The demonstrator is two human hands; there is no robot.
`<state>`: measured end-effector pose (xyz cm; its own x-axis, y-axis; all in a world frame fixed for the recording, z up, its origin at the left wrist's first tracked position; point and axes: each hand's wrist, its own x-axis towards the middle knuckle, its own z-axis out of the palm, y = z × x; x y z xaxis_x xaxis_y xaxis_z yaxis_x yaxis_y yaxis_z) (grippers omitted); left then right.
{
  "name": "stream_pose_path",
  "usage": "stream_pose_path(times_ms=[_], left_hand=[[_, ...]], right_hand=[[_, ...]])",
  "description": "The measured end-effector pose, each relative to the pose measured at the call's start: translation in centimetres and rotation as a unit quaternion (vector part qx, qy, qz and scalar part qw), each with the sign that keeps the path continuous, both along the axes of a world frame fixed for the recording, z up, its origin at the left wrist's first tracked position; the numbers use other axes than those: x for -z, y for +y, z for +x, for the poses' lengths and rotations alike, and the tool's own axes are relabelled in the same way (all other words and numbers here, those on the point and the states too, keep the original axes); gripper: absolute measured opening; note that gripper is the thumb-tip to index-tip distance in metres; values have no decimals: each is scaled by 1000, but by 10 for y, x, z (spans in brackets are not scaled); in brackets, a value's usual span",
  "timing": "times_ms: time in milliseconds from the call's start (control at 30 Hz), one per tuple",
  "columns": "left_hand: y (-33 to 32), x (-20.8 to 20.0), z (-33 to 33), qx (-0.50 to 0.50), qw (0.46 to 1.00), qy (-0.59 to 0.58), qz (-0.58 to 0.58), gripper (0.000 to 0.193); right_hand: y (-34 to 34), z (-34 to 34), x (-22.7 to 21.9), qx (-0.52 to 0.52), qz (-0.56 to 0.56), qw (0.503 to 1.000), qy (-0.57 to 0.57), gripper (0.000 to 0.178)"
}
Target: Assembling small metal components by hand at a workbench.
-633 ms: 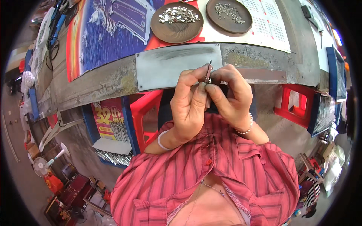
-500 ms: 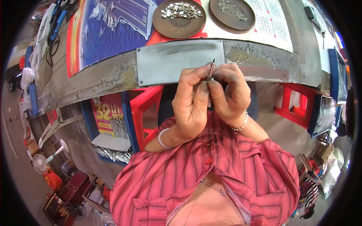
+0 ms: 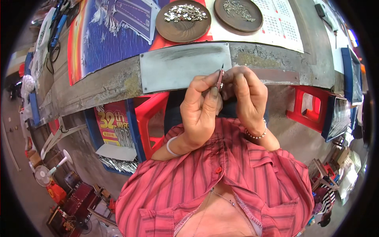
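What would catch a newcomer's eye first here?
The red striped shirt fills the lower middle. Above it, the left grip pinches a slim pointed piece, the right grip close beside it. On the bench beyond, two round brown dishes hold small metal parts.
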<state>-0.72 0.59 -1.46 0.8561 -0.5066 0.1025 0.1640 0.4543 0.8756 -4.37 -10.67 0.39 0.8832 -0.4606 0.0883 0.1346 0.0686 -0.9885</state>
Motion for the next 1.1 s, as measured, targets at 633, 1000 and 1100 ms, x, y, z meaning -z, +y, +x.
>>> stream_pose_path(times_ms=[633,1000,1100], left_hand=[[29,-15,-2,-79,974,-76,-200,32],[142,7,6,-168,940,-248,164,41],[223,16,19,-215,895,-141,364,20]], right_hand=[[55,9,-6,142,-390,908,-59,18],[65,30,-4,-263,29,964,-9,50],[75,32,-9,-156,-230,961,3,53]])
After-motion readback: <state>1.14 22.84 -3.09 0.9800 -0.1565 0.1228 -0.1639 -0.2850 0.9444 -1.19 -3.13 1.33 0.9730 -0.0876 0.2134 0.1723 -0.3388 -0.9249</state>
